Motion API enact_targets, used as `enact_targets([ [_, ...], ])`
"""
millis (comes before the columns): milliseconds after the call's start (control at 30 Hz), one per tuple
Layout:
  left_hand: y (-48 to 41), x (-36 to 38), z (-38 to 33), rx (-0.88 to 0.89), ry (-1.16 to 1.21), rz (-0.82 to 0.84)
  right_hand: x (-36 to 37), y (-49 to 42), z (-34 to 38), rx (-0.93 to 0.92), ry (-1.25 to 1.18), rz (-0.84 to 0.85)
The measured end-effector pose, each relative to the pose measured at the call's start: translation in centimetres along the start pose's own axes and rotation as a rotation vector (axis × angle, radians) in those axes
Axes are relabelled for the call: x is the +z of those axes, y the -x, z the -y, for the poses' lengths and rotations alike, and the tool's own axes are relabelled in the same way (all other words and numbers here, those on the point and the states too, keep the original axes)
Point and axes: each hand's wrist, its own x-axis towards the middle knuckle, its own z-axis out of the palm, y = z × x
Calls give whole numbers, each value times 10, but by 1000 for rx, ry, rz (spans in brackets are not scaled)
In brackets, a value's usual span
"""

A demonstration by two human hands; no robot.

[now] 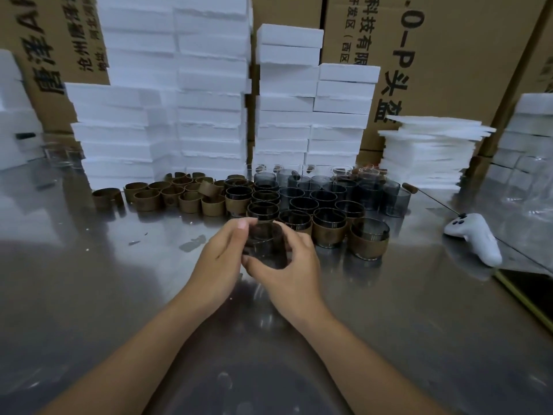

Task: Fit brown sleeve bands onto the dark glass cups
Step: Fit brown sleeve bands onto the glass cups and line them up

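Note:
A dark glass cup [264, 244] without a band is held between both hands just above the steel table [404, 310]. My left hand [223, 259] curls round its left side, and my right hand [290, 265] grips it from the right and below. Behind them stand several banded cups [369, 242], with several bare dark cups [311, 193] further back. A heap of loose brown sleeve bands [179, 196] lies to the left of the cups.
Tall stacks of white foam boxes [167, 109] and cardboard cartons [454, 55] wall off the back. A pile of foam sheets [431, 151] stands at the right. A white game controller [474, 239] lies on the table's right side, next to a dark tray edge [526, 292].

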Motion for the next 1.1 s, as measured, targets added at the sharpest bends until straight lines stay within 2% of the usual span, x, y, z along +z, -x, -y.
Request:
enact_targets([
  [267, 0, 0, 0, -3, 25, 22, 2, -6, -5, 56, -221, 60],
  [600, 10, -2, -14, 231, -87, -64, -2, -10, -10, 143, -187, -48],
  [733, 15, 1, -20, 313, -176, -46, -1, -12, -11, 161, -202, -56],
  [867, 15, 2, -18, 312, -239, -12, -2, -12, -13, 191, -310, -56],
  [1100, 13, 2, -10, 267, -304, 74, -4, -13, -11, 231, -294, -117],
])
